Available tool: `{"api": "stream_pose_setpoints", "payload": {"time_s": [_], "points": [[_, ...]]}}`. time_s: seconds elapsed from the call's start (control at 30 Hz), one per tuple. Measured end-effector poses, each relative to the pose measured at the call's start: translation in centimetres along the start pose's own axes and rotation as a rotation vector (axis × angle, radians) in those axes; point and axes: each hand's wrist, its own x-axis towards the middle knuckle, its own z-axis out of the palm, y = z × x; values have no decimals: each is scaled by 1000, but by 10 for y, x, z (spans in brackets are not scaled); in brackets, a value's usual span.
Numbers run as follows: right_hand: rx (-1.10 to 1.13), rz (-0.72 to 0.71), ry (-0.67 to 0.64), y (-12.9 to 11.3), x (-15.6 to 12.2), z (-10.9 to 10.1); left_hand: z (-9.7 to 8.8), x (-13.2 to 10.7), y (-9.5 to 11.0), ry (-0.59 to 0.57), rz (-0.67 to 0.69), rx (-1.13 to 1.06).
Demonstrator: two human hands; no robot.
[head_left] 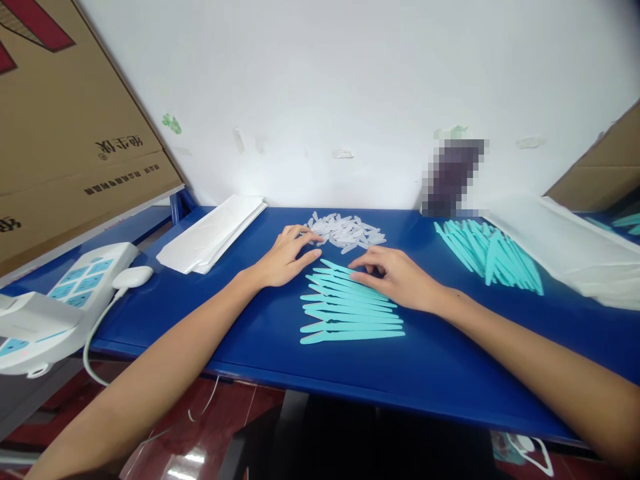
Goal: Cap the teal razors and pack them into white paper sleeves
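Several slim, flat turquoise sticks (355,309), apparently plastic, lie side by side in a row on the glossy blue tabletop (240,343). Beyond the row's far end sits a loose heap of small, translucent whitish flat pieces (350,232). The left hand (286,259) reaches to the heap's left edge, thumb and forefinger parted with a visible gap. The right hand (397,277) is over the far end of the row, fingers curled and thumb near forefinger; whether anything is pinched between them cannot be told. A jumbled pile of matching turquoise sticks (493,257) lies to the right, beside a milky plastic sheet (555,243). Probable faults: a dragging right wrist or fingertip could skew the closely spaced row; a sweeping left finger could scatter the light pieces among the sticks; a blind pinch in the tangled heap could lift two pieces at once.
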Motion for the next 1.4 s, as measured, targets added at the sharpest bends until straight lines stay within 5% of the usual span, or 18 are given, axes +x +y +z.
{"api": "stream_pose_setpoints", "payload": {"time_s": [0.5,0.8,1.4], "points": [[-57,71,-16,-1,-5,1,0,0,4,-37,-8,21],[-138,87,-169,-13,-10,-4,-1,0,7,-72,-28,2],[-138,97,-144,-13,-11,-3,-1,0,8,-70,-19,1]]}}
